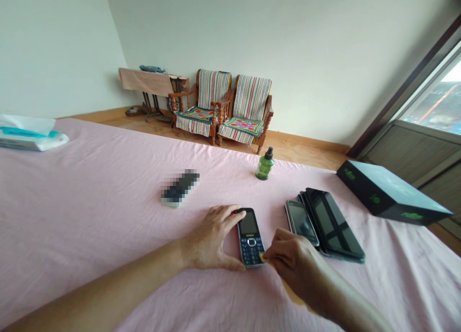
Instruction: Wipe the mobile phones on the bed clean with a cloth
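Note:
A dark keypad phone point(249, 236) lies on the pink cloth of the table point(108, 207). My left hand point(211, 238) grips it from the left, fingers at its top edge and thumb at its lower edge. My right hand point(291, 260) is closed in a pinch at the phone's lower right corner, with something small and yellowish between the fingertips that I cannot make out.
Right of the phone lies a small smartphone point(301, 222) beside a stack of larger dark phones point(333, 224). A green spray bottle point(265, 165) stands behind. A blurred device point(180, 188) lies left, a black box point(391, 191) right, a wipes pack point(30, 134) far left.

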{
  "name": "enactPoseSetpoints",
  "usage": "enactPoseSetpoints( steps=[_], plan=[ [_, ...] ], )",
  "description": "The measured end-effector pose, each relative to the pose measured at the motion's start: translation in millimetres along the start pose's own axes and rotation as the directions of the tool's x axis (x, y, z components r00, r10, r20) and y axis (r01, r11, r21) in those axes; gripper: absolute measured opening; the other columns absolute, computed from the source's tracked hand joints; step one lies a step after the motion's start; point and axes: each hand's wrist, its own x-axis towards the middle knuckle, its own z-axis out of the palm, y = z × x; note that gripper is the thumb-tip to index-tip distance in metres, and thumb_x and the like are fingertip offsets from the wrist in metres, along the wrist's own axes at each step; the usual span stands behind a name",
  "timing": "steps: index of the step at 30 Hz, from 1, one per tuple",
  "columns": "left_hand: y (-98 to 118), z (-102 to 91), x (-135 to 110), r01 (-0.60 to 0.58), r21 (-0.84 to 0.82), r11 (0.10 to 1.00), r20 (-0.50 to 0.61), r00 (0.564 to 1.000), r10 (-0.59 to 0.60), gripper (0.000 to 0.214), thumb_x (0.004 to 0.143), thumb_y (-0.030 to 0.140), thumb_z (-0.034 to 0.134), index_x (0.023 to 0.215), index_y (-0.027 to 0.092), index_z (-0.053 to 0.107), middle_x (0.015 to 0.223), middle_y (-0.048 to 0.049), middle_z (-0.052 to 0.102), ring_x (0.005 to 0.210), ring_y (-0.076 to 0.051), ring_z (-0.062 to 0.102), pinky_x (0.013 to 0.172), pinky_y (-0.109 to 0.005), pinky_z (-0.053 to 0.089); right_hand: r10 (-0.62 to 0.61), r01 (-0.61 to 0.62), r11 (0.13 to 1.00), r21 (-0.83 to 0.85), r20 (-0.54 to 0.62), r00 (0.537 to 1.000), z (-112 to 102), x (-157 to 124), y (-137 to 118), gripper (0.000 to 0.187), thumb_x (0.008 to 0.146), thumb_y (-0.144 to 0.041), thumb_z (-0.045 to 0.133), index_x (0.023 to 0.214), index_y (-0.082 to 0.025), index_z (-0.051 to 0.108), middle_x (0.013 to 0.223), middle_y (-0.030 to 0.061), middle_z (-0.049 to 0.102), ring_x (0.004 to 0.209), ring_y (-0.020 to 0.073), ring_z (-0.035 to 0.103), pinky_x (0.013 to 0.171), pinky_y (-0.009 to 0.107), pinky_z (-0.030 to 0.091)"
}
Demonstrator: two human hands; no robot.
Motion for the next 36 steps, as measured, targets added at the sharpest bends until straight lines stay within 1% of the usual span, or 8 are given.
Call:
enactPoseSetpoints(
  steps=[5, 11, 16, 20, 24, 27, 32, 36],
  plan=[
    [0, 0.6, -1, -0.008, -0.002, 1.000, -0.009, 1.000, 0.008, 0.096, 0.063, 0.067, 0.071, 0.139, 0.017, 0.040, 0.143, -0.0155, 0.040, 0.129, -0.036, 0.037, 0.107, -0.052, 0.029, -0.011, 0.011, 1.000, 0.001, 0.006, 1.000, 0, -2, 4, 0.027, 0.086, -0.005, 0.052, 0.068, -0.016, 0.068, 0.071, 0.0000, 0.055, 0.063, 0.0089, 0.055, 0.056, 0.022, 0.035],
    [0, 0.0, 0, 0.000, 0.008, 1.000, 0.010, 1.000, 0.000, 0.098, 0.063, 0.068, 0.070, 0.139, 0.014, 0.040, 0.143, -0.0170, 0.039, 0.129, -0.037, 0.037, 0.107, -0.052, 0.028, -0.020, 0.020, 1.000, 0.019, 0.006, 1.000, 0, -2, 4, 0.027, 0.086, -0.004, 0.051, 0.069, -0.016, 0.067, 0.073, -0.0002, 0.055, 0.064, 0.0086, 0.055, 0.057, 0.022, 0.035],
    [-1, 0.4, 0, -0.008, 0.023, 1.000, 0.005, 1.000, 0.008, 0.096, 0.065, 0.068, 0.069, 0.139, 0.015, 0.040, 0.143, -0.0166, 0.039, 0.130, -0.035, 0.036, 0.108, -0.050, 0.028, -0.020, 0.020, 0.999, 0.027, 0.005, 1.000, 1, -2, 3, 0.027, 0.084, -0.001, 0.050, 0.069, -0.016, 0.067, 0.072, -0.0003, 0.055, 0.063, 0.0086, 0.054, 0.056, 0.022, 0.034],
    [0, 1.4, 0, -0.014, 0.020, 1.000, -0.013, 1.000, 0.014, 0.095, 0.064, 0.068, 0.069, 0.139, 0.017, 0.039, 0.143, -0.0156, 0.039, 0.129, -0.035, 0.038, 0.107, -0.050, 0.030, -0.053, 0.054, 0.997, 0.063, -0.015, 0.998, 9, 1, -6, 0.029, 0.082, 0.002, 0.050, 0.063, -0.015, 0.063, 0.072, -0.0008, 0.053, 0.063, 0.0077, 0.054, 0.056, 0.020, 0.033],
    [-1, 2.9, 0, -0.017, 0.016, 1.000, -0.030, 0.999, 0.018, 0.095, 0.063, 0.067, 0.071, 0.139, 0.018, 0.039, 0.142, -0.0148, 0.040, 0.128, -0.034, 0.039, 0.106, -0.049, 0.031, -0.092, 0.096, 0.988, 0.117, -0.037, 0.995, 16, 3, -17, 0.029, 0.081, 0.005, 0.050, 0.062, -0.015, 0.060, 0.076, -0.0010, 0.054, 0.067, 0.0070, 0.054, 0.058, 0.018, 0.035],
    [-2, 3.5, 0, -0.017, 0.020, 1.000, -0.030, 0.999, 0.017, 0.096, 0.063, 0.067, 0.071, 0.139, 0.018, 0.040, 0.142, -0.0148, 0.040, 0.128, -0.035, 0.039, 0.106, -0.049, 0.030, -0.078, 0.080, 0.989, 0.123, -0.021, 0.997, 13, 2, -16, 0.029, 0.081, 0.004, 0.051, 0.063, -0.016, 0.063, 0.076, -0.0010, 0.055, 0.068, 0.0073, 0.055, 0.058, 0.019, 0.035],
    [-2, 2.9, -1, -0.021, 0.017, 1.000, -0.024, 0.999, 0.022, 0.095, 0.063, 0.069, 0.070, 0.139, 0.019, 0.040, 0.142, -0.0149, 0.040, 0.128, -0.035, 0.038, 0.106, -0.050, 0.030, -0.008, 0.008, 0.998, 0.060, 0.003, 1.000, 5, -1, -3, 0.028, 0.082, 0.000, 0.052, 0.068, -0.017, 0.068, 0.070, -0.0010, 0.055, 0.062, 0.0083, 0.055, 0.055, 0.021, 0.033],
    [-1, 2.8, -1, -0.030, 0.008, 1.000, -0.033, 0.999, 0.030, 0.095, 0.063, 0.069, 0.070, 0.139, 0.019, 0.040, 0.142, -0.0150, 0.041, 0.127, -0.035, 0.040, 0.106, -0.049, 0.030, -0.050, 0.053, 0.994, 0.092, -0.026, 0.998, 11, 2, -9, 0.029, 0.082, 0.002, 0.051, 0.065, -0.016, 0.066, 0.072, -0.0005, 0.055, 0.065, 0.0080, 0.055, 0.057, 0.020, 0.035]
  ],
)
